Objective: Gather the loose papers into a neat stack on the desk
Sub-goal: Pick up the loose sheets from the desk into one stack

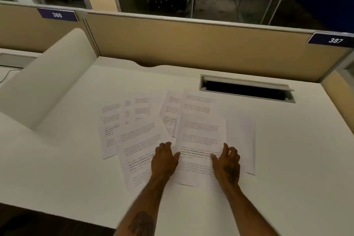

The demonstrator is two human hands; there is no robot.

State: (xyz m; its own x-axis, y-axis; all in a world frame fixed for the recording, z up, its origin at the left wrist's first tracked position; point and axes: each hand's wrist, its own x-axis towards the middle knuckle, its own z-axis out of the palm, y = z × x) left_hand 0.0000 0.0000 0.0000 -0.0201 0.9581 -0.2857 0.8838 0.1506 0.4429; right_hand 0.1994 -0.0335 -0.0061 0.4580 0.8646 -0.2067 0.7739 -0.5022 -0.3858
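The papers [172, 132] lie fanned and overlapping mid-counter; the left hand [164, 159] rests flat on a tilted sheet [138, 149], the right hand [227, 163] has loosely curled fingers at the edge of the middle sheet [199, 140], neither grip clenched on anything. Best, I'd say, to sweep the outer sheets inward and square the edges. The white counter [287, 159] is smooth, with a cable slot [247, 90] far right, a tan partition [191, 44] and dark windows beyond.

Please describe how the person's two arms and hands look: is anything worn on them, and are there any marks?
Both forearms are bare, with no sleeves, gloves or watch in view. The left hand shows no rings or marks. The right hand has a dark tattoo on its back. The left forearm has another dark tattoo near the bottom of the picture; its design is too blurred to make out.
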